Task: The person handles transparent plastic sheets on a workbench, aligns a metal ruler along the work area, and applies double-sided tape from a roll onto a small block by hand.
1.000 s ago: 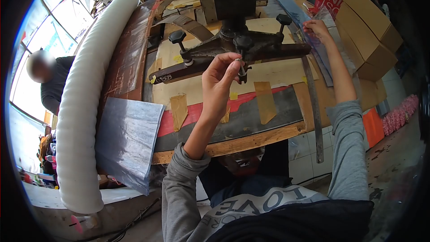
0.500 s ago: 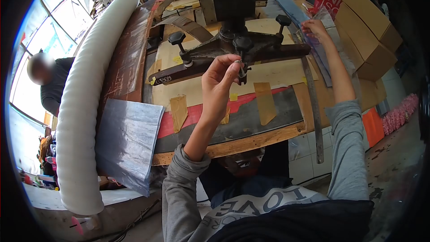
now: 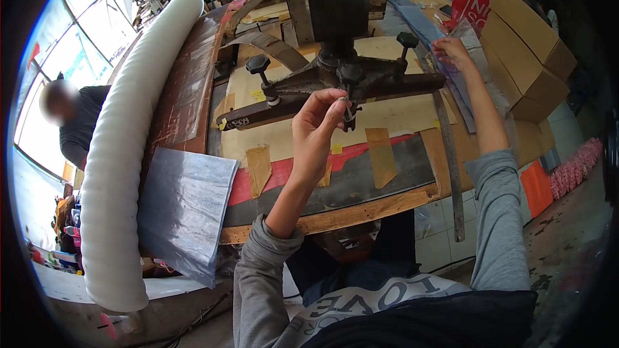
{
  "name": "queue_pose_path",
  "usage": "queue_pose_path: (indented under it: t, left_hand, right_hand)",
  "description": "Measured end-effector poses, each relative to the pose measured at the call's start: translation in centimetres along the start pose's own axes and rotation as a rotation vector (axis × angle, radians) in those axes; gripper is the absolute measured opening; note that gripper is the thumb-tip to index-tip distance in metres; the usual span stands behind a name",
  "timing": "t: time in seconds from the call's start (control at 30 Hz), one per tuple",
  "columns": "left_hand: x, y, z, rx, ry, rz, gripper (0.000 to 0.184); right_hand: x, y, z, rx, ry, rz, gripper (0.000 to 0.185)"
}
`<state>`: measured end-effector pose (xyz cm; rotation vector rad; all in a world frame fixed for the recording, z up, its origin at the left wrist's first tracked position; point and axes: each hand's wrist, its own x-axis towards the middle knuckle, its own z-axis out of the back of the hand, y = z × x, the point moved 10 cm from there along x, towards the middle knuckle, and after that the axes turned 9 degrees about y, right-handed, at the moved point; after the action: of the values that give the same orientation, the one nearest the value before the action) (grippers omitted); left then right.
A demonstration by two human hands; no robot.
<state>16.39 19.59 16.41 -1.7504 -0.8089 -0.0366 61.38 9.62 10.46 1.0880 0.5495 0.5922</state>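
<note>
My left hand (image 3: 317, 130) is raised in front of the dark metal press head (image 3: 300, 90), thumb and forefinger pinched together. A small, pale piece shows at the fingertips, too small to name. Just behind them is a black knob (image 3: 350, 73) on the press. Off to the right, my right hand (image 3: 455, 53) reaches over blue plastic sheets (image 3: 454, 84) and clear plastic film (image 3: 480, 48). Its fingers are drawn together, and what they hold, if anything, cannot be made out. Below the press lies a tan board (image 3: 309, 130) with tape strips (image 3: 382, 161).
A long white foam roll (image 3: 119, 174) and a stack of bluish sheets (image 3: 187, 203) lie at the left. Cardboard boxes (image 3: 525, 58) stand at the right. A metal strip (image 3: 454, 180) hangs past the table's wooden edge (image 3: 335, 214). Another person (image 3: 80, 116) is beyond the roll.
The view has shifted slightly, so the press and table sit a little lower. Both hands keep nearly the same places, the left still pinched by the press, the right still over the plastic.
</note>
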Motion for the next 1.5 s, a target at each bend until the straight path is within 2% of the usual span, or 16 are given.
queue_pose_path:
  t: [0.27,0.37,0.73,0.87,0.97,1.07,1.17,1.27,1.4,1.5]
  left_hand:
    - [0.1,-0.1,0.7,0.042,-0.020,0.007,0.016]
    - [0.1,-0.2,0.9,0.059,-0.022,0.001,0.016]
    - [0.1,-0.1,0.8,0.062,-0.028,0.005,0.016]
    - [0.1,0.2,1.0,0.073,-0.004,0.015,0.017]
    - [0.0,0.3,1.1,0.088,0.005,0.022,0.017]
    - [0.0,0.3,1.2,0.065,-0.024,0.022,0.016]
    - [0.0,0.2,1.1,0.053,-0.042,0.022,0.016]
    - [0.0,0.4,1.3,0.060,-0.051,0.026,0.016]
    - [-0.1,0.5,1.5,0.082,-0.071,0.034,0.016]
    - [-0.1,0.3,1.0,0.110,-0.037,0.023,0.016]
  right_hand:
    - [0.1,0.3,-0.2,0.112,-0.032,0.041,0.015]
    - [-0.1,0.8,-0.3,0.017,-0.025,0.027,0.015]
    - [0.4,0.7,-0.4,0.074,-0.040,0.048,0.021]
    - [0.4,0.9,0.3,0.148,-0.159,0.070,0.039]
    - [2.2,0.3,4.4,0.010,-0.512,0.278,0.060]
    - [-0.1,0.2,6.1,-0.094,-0.682,0.200,0.074]
    - [1.5,-5.7,8.7,-0.062,-0.766,-0.097,0.069]
    - [-0.6,-4.2,8.9,-0.434,-0.832,-0.052,0.045]
    - [-0.4,0.5,4.9,-0.980,-0.669,0.312,0.047]
    - [0.8,2.2,2.6,-1.028,-0.473,0.366,0.046]
